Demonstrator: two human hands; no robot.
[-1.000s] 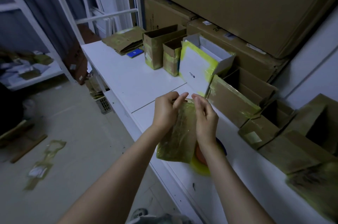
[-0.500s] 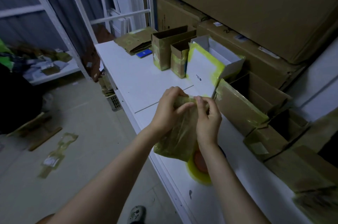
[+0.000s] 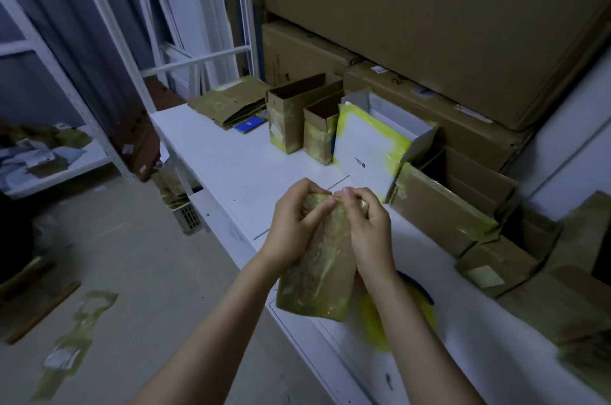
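Left hand [image 3: 294, 222] and right hand [image 3: 370, 229] both pinch the top edge of the taped flat carton [image 3: 317, 275], held above the front edge of the worktop [image 3: 238, 166]. I judge it light, bendy, tape-slick; its corners give the surest hold.

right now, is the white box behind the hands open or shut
Open. The white box stands with its top flaps raised, and its pale inner wall shows above the yellow-taped front.

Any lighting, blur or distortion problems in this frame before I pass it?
Head view: light is dim and bluish; the left hand, right hand and taped parcel are fairly sharp; the boxes at the right edge are smeared; the shelf upright leans from wide-angle distortion.
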